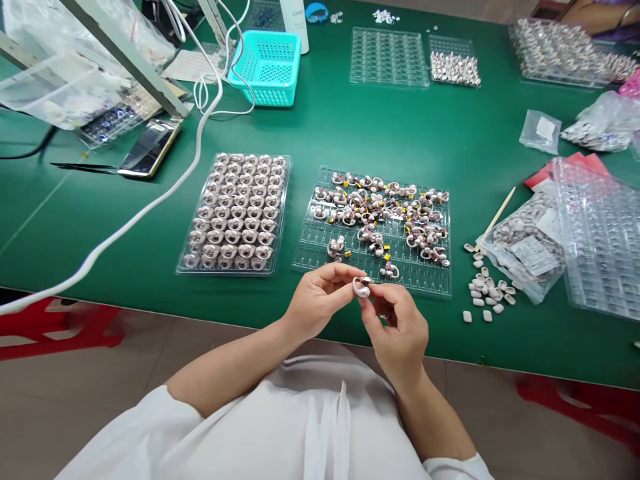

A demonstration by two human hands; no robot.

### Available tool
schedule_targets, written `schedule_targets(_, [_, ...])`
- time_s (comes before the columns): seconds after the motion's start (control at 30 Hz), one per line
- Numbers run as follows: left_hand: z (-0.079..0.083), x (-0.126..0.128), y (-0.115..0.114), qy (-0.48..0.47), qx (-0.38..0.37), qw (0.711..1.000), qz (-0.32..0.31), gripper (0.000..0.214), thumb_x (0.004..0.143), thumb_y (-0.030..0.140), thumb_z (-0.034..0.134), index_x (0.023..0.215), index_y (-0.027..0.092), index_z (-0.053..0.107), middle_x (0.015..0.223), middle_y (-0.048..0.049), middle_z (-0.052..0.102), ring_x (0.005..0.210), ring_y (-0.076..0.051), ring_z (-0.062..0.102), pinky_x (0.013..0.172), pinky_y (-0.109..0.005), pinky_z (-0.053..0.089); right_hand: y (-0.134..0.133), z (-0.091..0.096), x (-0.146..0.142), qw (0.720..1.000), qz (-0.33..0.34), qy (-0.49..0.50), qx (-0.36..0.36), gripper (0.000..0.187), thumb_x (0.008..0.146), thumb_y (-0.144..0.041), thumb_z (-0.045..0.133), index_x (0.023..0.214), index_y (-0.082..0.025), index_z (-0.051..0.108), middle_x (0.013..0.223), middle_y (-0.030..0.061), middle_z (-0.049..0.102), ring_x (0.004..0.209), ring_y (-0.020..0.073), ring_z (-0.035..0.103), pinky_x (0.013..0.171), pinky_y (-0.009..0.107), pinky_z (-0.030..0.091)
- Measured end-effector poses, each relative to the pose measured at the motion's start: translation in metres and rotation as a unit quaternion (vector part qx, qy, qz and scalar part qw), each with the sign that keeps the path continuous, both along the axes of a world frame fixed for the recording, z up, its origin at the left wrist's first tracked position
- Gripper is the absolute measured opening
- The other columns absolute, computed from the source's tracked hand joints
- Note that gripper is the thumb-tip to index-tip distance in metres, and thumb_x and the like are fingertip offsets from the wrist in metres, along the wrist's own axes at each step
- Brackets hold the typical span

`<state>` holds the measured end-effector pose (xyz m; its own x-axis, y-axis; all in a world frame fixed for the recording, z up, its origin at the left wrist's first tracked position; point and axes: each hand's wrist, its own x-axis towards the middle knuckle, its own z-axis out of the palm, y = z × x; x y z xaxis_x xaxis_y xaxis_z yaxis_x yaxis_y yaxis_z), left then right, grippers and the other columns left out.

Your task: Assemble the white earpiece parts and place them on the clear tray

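Observation:
Between both hands, just over the front edge of a clear tray (pixel 315 257), is a small white curved earphone piece (pixel 361 288). My left hand (pixel 320 297) pinches it from the left with thumb and forefinger. From the other side my right hand (pixel 397 323) closes its thumb and forefinger on the same piece; its other fingers curl inward. Loose earphone pieces (pixel 370 207) with dark insides and yellow tabs lie across the tray. To the left stands a second tray (pixel 183 270) holding rows of beige ring-shaped parts (pixel 233 220).
Right of the trays lie loose white caps (pixel 487 293), a wooden stick (pixel 497 217), a bag of caps (pixel 530 240) and stacked clear trays (pixel 605 233). A turquoise basket (pixel 265 67) stands behind. A white cable (pixel 150 213) crosses the left side. A co-worker's arm (pixel 595 17) shows far right.

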<state>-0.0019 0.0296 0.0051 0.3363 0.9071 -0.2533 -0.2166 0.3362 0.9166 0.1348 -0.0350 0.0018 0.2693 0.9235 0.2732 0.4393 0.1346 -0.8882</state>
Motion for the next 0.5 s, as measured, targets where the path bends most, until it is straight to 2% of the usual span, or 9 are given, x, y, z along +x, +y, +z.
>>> schedule_targets(0.07, [-0.001, -0.002, -0.001, 0.047, 0.053, 0.998, 0.000, 0.017, 0.081, 0.028, 0.076, 0.091, 0.015, 0.075, 0.086, -0.0071, 0.077, 0.076, -0.017, 0.071, 0.073, -0.027, 0.057, 0.001, 0.000, 0.002, 0.999, 0.009, -0.044, 0.023, 0.022, 0.088, -0.014, 0.062, 0.106, -0.026, 0.067, 0.094, 0.0042, 0.072, 0.075, 0.0150, 0.067, 0.060, 0.026, 0.055])
schedule_targets(0.13, [-0.001, -0.004, 0.000, 0.110, 0.154, 0.982, -0.003, 0.013, 0.082, 0.022, 0.072, 0.093, 0.016, 0.076, 0.086, -0.0080, 0.077, 0.076, -0.017, 0.069, 0.074, -0.028, 0.056, 0.002, 0.000, 0.005, 0.999, 0.020, -0.047, 0.016, 0.022, 0.089, -0.014, 0.059, 0.106, -0.025, 0.068, 0.095, 0.0052, 0.072, 0.077, 0.0164, 0.067, 0.062, 0.027, 0.055])
schedule_targets(0.2, [0.000, -0.007, 0.002, 0.154, 0.267, 0.951, -0.013, 0.015, 0.081, 0.016, 0.068, 0.094, 0.017, 0.077, 0.085, -0.0081, 0.077, 0.075, -0.017, 0.067, 0.073, -0.028, 0.055, 0.002, -0.001, 0.009, 0.999, 0.038, -0.014, -0.025, 0.017, 0.090, -0.017, 0.059, 0.101, -0.024, 0.070, 0.091, 0.0047, 0.071, 0.074, 0.0156, 0.064, 0.060, 0.027, 0.051])
schedule_targets(0.27, [0.001, -0.008, 0.004, 0.166, 0.344, 0.924, -0.020, 0.020, 0.081, 0.011, 0.065, 0.095, 0.017, 0.076, 0.082, -0.0073, 0.076, 0.072, -0.016, 0.066, 0.071, -0.028, 0.054, 0.003, -0.002, 0.013, 0.992, 0.056, 0.062, -0.090, 0.011, 0.090, -0.023, 0.062, 0.095, -0.022, 0.072, 0.085, 0.0034, 0.068, 0.067, 0.0136, 0.058, 0.056, 0.026, 0.046])
schedule_targets(0.37, [0.001, -0.009, 0.007, 0.171, 0.377, 0.910, -0.021, 0.024, 0.081, 0.009, 0.061, 0.098, 0.018, 0.076, 0.080, -0.0069, 0.075, 0.070, -0.016, 0.065, 0.069, -0.027, 0.054, 0.004, -0.007, 0.017, 0.959, 0.082, 0.214, -0.167, 0.012, 0.087, -0.032, 0.070, 0.089, -0.021, 0.072, 0.080, 0.0021, 0.065, 0.064, 0.0120, 0.052, 0.055, 0.025, 0.042])
schedule_targets(0.5, [0.000, -0.009, 0.007, 0.162, 0.342, 0.925, -0.027, 0.020, 0.083, 0.011, 0.062, 0.097, 0.016, 0.076, 0.081, -0.0088, 0.075, 0.071, -0.016, 0.066, 0.067, -0.027, 0.053, 0.005, -0.015, 0.015, 0.902, 0.101, 0.375, -0.190, 0.017, 0.083, -0.036, 0.075, 0.086, -0.021, 0.069, 0.075, -0.0009, 0.060, 0.058, 0.0086, 0.043, 0.051, 0.022, 0.034])
